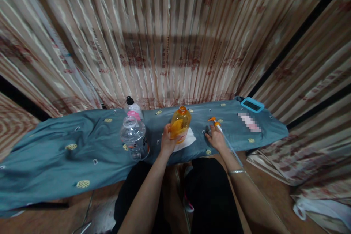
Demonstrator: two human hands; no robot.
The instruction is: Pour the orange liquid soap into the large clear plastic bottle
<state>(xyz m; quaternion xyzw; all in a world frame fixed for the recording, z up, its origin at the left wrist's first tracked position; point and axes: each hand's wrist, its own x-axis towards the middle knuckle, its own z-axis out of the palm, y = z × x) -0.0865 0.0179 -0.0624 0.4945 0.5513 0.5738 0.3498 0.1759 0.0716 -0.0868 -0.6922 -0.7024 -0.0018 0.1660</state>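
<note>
My left hand [169,140] is wrapped round the lower part of a see-through orange bottle [185,119], which stands upright with its neck uncapped. Under the bottle lies a white tissue [190,139] on the cloth. To the right, my right hand [215,138] rests low over the cloth with its fingers apart. Right beside its fingertips is a pump dispenser top [218,124] with an orange spout and collar. The pump's long clear tube runs along the hand and wrist; whether the fingers touch the pump is hard to make out.
A large clear plastic jug [134,135] without a cap stands left of the orange bottle. Behind it is a clear bottle with a black cap [130,101] and pink label. A blue-framed device [252,105] lies at the far right of the blue-green cloth [106,135]. Striped curtains hang close behind.
</note>
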